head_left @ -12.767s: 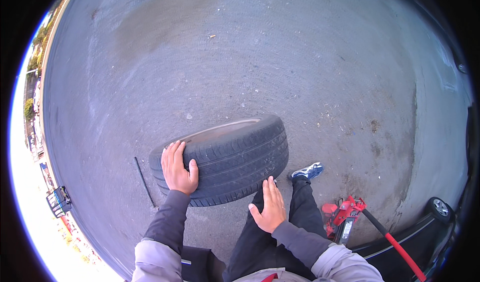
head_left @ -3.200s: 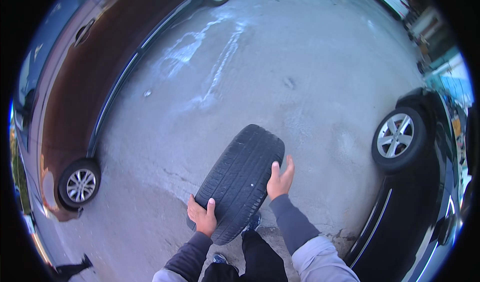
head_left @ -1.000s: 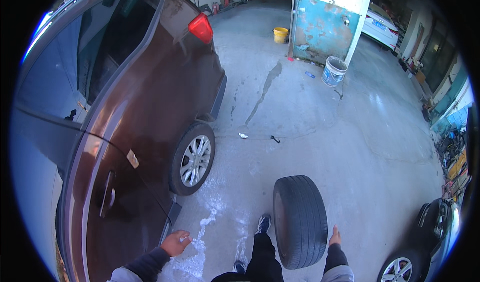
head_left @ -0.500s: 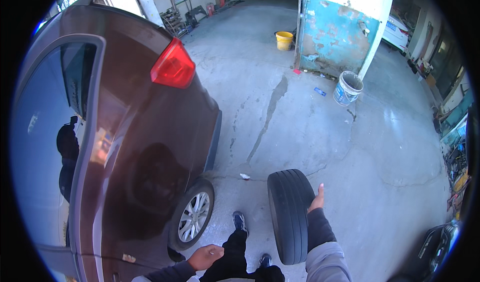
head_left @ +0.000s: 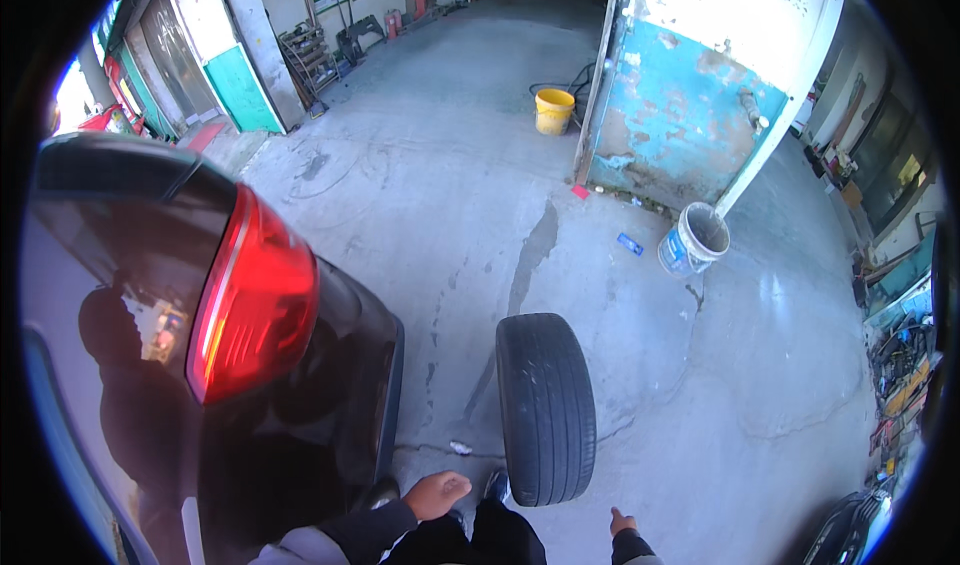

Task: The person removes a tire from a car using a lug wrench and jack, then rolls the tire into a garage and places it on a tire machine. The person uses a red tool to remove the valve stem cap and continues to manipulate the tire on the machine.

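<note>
Concrete floor, grey and cracked, with a white bucket and a yellow bucket near its edge along the painted wall. We list one black tyre, upright near the brown car's rear, between our left hand, loosely curled, and our right hand, just apart; whether either is fully closed we cannot tell.

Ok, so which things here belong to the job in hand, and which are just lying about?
Part of the job, it seems:
tire, standing on its tread
left hand and right hand, one either side of it

Apparently just about:
yellow bucket
white bucket
blue packet on the floor

Can't tell: the dark car on the left.
</note>
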`<state>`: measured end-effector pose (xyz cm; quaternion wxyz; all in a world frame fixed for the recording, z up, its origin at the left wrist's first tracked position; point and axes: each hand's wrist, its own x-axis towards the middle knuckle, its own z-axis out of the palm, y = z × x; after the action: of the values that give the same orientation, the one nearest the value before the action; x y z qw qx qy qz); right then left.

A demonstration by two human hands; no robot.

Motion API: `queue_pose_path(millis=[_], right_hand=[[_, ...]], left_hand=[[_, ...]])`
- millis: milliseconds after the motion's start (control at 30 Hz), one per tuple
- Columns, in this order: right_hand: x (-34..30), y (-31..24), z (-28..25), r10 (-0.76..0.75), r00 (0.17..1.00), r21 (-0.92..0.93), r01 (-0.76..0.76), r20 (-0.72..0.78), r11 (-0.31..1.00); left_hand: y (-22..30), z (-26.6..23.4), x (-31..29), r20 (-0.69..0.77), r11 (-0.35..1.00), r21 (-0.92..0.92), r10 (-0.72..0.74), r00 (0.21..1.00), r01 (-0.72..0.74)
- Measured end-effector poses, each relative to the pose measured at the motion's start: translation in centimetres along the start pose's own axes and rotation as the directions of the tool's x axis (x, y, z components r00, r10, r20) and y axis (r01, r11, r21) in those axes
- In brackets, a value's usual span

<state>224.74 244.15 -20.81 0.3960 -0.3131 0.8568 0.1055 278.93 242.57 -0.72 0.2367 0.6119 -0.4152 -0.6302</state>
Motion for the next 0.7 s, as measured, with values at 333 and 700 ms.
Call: queue_pose_path(millis=[333, 700], right_hand=[[3.1, -44.5, -6.2, -0.462, 0.887, -0.027, 0.461, -0.021, 0.887], [8.3, -110.1, -15.5, -0.648, 0.676, 0.747, 0.620, -0.351, 0.241]], left_hand=[[10.1, -13.3, 19.7, -0.183, 0.979, -0.192, -0.102, 0.978, 0.066], [26.7, -33.1, 45.9, -0.234, 0.983, 0.123, -0.108, 0.966, 0.140]])
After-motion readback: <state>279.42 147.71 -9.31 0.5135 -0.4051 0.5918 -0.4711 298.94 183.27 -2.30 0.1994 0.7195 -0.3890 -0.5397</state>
